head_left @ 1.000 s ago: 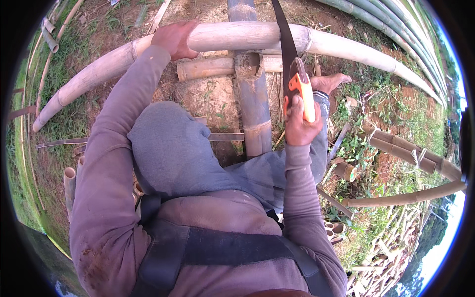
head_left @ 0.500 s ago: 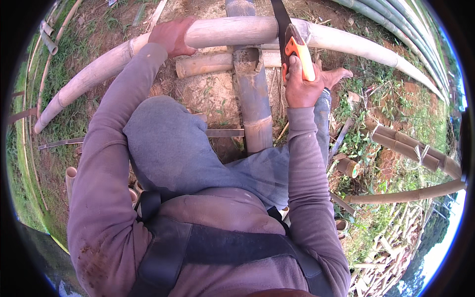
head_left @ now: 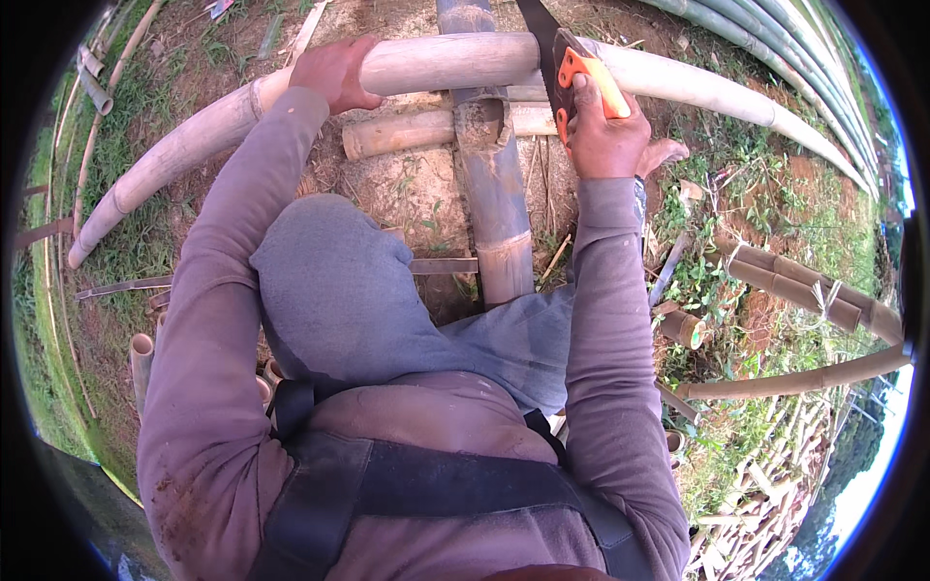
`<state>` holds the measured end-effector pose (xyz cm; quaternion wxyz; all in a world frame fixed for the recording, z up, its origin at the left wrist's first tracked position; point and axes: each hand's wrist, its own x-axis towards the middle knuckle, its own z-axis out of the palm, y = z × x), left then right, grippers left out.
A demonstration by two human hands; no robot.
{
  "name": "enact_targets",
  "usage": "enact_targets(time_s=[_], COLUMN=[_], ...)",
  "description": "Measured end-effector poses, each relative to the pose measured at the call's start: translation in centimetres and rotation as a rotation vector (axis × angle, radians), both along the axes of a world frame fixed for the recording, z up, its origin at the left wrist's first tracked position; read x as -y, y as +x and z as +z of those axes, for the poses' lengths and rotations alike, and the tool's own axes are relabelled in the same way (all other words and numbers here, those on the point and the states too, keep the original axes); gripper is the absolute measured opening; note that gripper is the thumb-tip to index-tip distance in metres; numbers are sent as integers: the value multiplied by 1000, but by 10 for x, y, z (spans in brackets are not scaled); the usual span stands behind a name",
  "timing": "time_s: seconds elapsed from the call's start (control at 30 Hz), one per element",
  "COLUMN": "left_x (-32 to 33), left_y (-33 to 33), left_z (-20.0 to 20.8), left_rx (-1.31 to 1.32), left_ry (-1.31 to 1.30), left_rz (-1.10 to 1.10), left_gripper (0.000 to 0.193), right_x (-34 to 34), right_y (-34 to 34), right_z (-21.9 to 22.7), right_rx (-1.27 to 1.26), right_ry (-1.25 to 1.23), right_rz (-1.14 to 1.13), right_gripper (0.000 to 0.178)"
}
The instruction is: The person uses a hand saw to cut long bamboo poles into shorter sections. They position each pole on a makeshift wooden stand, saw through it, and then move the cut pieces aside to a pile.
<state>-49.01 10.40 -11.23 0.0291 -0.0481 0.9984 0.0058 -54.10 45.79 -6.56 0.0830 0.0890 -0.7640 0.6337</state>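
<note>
A long pale bamboo pole (head_left: pixel 455 64) lies crosswise in front of me. My left hand (head_left: pixel 337 74) is closed over it, left of the middle, with the thumb on the near side. My right hand (head_left: pixel 608 132) grips the orange handle of a hand saw (head_left: pixel 545 48). The dark blade stands across the pole, which it partly hides, just right of a thicker grey bamboo post (head_left: pixel 496 203). How deep the blade sits in the pole I cannot tell. A bare foot (head_left: pixel 665 155) shows beyond my right wrist.
The grey post runs away from me under the pole. A shorter bamboo piece (head_left: pixel 399 134) lies crosswise behind its notch. Green poles (head_left: pixel 775 68) are stacked at the far right. Tied bamboo (head_left: pixel 794 290) lies to the right, split offcuts (head_left: pixel 765 494) at the lower right.
My right hand and the saw have moved forward, away from me, and slightly right. My left hand stays on the pole, which has hardly moved.
</note>
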Motion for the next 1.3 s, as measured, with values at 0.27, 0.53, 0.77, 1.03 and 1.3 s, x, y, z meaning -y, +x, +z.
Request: enact_targets(time_s=[0.27,0.53,0.77,1.03,1.3], left_x=[8,-8,-1,-9,-1], left_y=[11,1,6,6,5], left_z=[-22,-12,-11,-9,-9], left_rx=[-103,-107,-85,-105,-85], left_ry=[8,-8,-17,-26,-46], left_rz=[-36,5,-38,-7,-17], left_gripper=[93,90,91,95,94], right_x=[-117,-5,-71,-78,-29], right_y=[208,11,135,120,67], right_z=[-13,-16,-35,-53,-26], right_rx=[-21,-76,-50,-29,-67], right_ry=[219,25,113,-1,51], right_rz=[-79,-44,-115,-95,-74], right_gripper=[28,22,21,18,21])
